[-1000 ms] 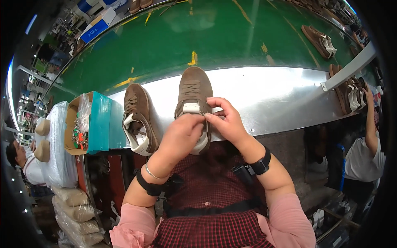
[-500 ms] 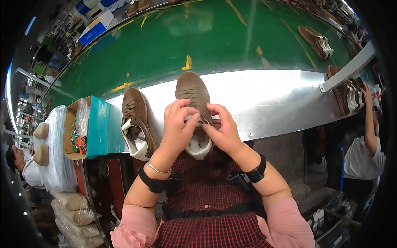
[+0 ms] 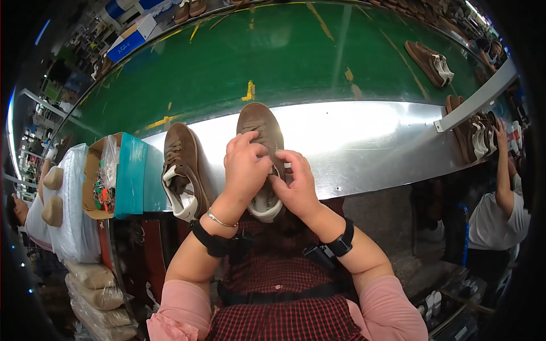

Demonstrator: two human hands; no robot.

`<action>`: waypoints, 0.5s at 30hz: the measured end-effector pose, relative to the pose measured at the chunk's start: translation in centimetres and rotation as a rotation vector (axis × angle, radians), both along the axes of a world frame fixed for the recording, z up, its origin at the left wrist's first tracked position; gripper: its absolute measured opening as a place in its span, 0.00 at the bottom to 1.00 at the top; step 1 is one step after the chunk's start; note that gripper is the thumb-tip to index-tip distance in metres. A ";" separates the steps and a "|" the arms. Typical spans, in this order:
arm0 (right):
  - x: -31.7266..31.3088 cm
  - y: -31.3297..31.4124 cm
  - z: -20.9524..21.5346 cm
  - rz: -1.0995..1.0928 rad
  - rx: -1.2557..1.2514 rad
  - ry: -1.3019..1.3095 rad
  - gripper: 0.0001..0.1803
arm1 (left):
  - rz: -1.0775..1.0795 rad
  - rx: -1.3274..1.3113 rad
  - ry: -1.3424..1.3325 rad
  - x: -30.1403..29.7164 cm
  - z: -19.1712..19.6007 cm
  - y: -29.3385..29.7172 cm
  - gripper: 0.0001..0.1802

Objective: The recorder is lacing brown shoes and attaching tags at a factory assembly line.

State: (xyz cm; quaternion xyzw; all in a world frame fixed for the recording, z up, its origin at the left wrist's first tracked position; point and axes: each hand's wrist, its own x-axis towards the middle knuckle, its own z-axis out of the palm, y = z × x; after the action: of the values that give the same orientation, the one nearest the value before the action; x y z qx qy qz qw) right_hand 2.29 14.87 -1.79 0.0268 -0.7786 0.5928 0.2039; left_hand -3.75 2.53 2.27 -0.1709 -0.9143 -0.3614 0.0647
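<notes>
A brown suede sneaker (image 3: 260, 118) with a pale lining rests on the metal ledge, its toe pointing away from me. My left hand (image 3: 245, 169) is closed over the upper end of its lacing, thumb and fingers pinched together. From the other side my right hand (image 3: 297, 186) pinches at the same spot, thumb tip close to the left fingers. Between them is what looks like the brown shoelace, mostly hidden by my fingers. To the left stands a matching brown sneaker (image 3: 189, 149), laced, untouched, its toe also pointing away.
The shiny metal ledge (image 3: 369, 131) borders a green belt (image 3: 296, 62). At left stand a teal box (image 3: 129, 176) of small parts and wrapped white stacks (image 3: 79, 227). More brown shoes (image 3: 429, 62) lie at right, by a metal bracket (image 3: 480, 96) and a co-worker's arm (image 3: 503, 170).
My hands have come closer together at the lacing, and the left fingers have curled in more. My view has shifted slightly. The second sneaker stays on the ledge.
</notes>
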 end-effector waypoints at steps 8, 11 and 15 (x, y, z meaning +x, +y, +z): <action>-0.1 0.2 -0.4 -0.015 -0.007 0.028 0.25 | -0.160 -0.303 0.289 0.5 -0.1 -1.1 0.06; -0.2 -0.1 -0.2 -0.031 0.006 0.054 0.23 | -0.189 -0.285 0.272 0.3 -0.2 -1.3 0.06; -0.3 0.3 -0.5 0.000 -0.072 0.029 0.22 | -0.314 -0.080 0.218 0.5 0.4 -2.6 0.14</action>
State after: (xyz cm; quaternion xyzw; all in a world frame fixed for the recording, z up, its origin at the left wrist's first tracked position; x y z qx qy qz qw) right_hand 1.95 15.13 -2.32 0.0282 -0.7536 0.6202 0.2161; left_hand -3.22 -0.05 2.65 -0.3522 -0.8776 -0.3097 0.0995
